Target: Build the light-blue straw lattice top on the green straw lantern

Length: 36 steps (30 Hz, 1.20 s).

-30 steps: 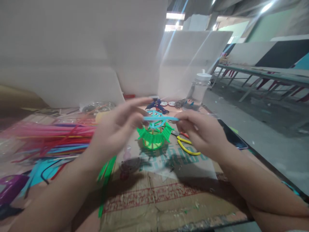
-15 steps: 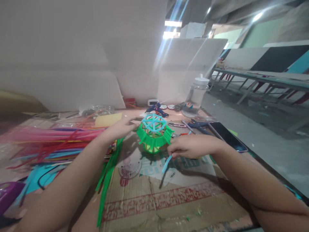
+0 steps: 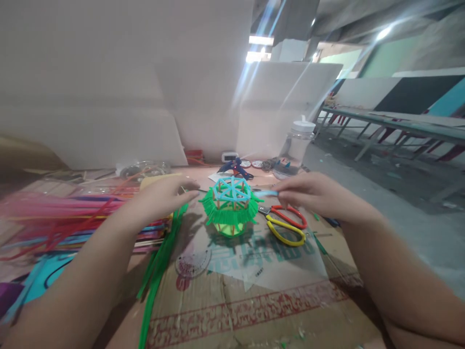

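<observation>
A small round, lantern-like frame point(image 3: 231, 208) stands upright on the cardboard, with light blue spokes on top, thin brown posts and a green fringe around its middle. My left hand point(image 3: 172, 196) is just left of it, thumb and fingers apart, with nothing visible between them. To the right of the frame, my right hand point(image 3: 312, 196) pinches a light blue pipe cleaner point(image 3: 267, 193), whose far end reaches toward the frame's side; I cannot tell if they touch. Below that hand lie scissors point(image 3: 286, 232) with one red and one yellow handle.
Several pink, red and blue strips point(image 3: 83, 208) lie at left, beside long green ones point(image 3: 160, 271). A blue glue gun point(image 3: 236, 168) sits behind the frame, and a clear bottle point(image 3: 293, 148) stands at back right. White boards point(image 3: 203, 111) rise behind the table.
My right hand has moved up and to the right with the light blue pipe cleaner, uncovering the scissors. My left hand has drawn back leftward from the frame.
</observation>
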Tool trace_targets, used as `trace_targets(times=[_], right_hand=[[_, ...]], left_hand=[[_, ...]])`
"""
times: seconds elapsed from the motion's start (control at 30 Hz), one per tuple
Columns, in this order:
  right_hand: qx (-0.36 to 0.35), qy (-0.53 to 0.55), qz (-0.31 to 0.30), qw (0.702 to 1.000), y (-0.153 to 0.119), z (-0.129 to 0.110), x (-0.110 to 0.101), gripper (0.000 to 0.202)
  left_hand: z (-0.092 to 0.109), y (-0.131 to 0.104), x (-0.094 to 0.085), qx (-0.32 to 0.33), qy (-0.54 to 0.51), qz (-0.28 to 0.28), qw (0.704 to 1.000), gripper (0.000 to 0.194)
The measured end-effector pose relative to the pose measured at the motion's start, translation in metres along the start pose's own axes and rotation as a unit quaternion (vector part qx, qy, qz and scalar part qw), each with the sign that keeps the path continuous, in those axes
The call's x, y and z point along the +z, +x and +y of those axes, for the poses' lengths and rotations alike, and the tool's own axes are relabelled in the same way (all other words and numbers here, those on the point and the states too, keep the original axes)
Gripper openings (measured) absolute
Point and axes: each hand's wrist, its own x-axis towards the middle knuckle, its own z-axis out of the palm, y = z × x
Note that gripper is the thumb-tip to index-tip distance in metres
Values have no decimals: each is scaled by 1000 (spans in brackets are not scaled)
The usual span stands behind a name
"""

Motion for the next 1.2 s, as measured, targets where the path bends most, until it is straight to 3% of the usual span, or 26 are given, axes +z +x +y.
trace_targets(times=[0.07,0.1,0.27,0.4,0.6,0.8,1.0,1.2], right_hand=[[2,-42,148,988,3,-5,9,16],[0,-57,183,981,5,-7,14,12],[-36,-59,200,977,19,-11,33,10],[-36,-30,192,980,24,-7,37,10],[1,26,208,978,27,0,44,9],[1,-7,178,984,31,-9,39,16],[29,-39,62,997,49,-20,31,19],[36,-45,-15,998,58,-23,27,17]], left_hand=[[7,-1,0,1,12,68,998,37],[12,-2,1,13,18,99,995,35],[32,-3,11,152,14,182,971,26],[31,11,16,246,32,157,956,25],[25,47,13,349,13,65,935,29],[29,59,14,377,3,18,926,27],[31,57,13,377,6,6,926,33],[35,53,11,374,-4,-2,927,24]])
